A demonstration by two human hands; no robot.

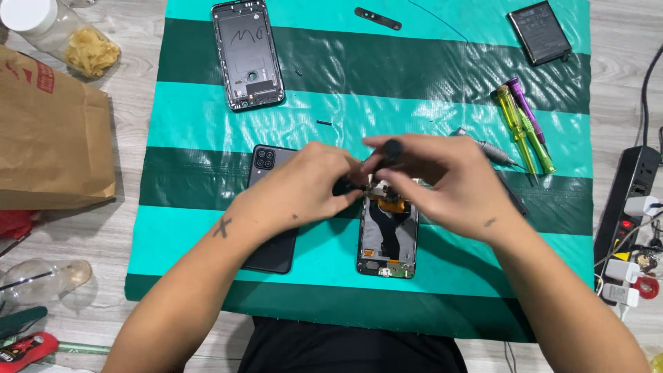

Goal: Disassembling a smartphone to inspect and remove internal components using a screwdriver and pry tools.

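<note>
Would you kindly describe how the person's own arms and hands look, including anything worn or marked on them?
Both forearms are bare, with no sleeves, gloves, watch or rings visible. The left hand has a small dark cross-shaped mark on the forearm just behind the wrist. The right hand shows a small dark mark near the wrist.

An improvised phone-repair spot on a wooden floor (pixel 131 117): striped mat (pixel 387 69), screwdrivers (pixel 523 124) right of the fingers, phone frame (pixel 247 54) beyond them

mat (pixel 207 117): turquoise and dark-green stripes | screwdrivers (pixel 523 124): yellow-green, purple | paper bag (pixel 52 138): brown | phone back cover (pixel 271 207): black | floor (pixel 131 90): pale grey wood
</note>
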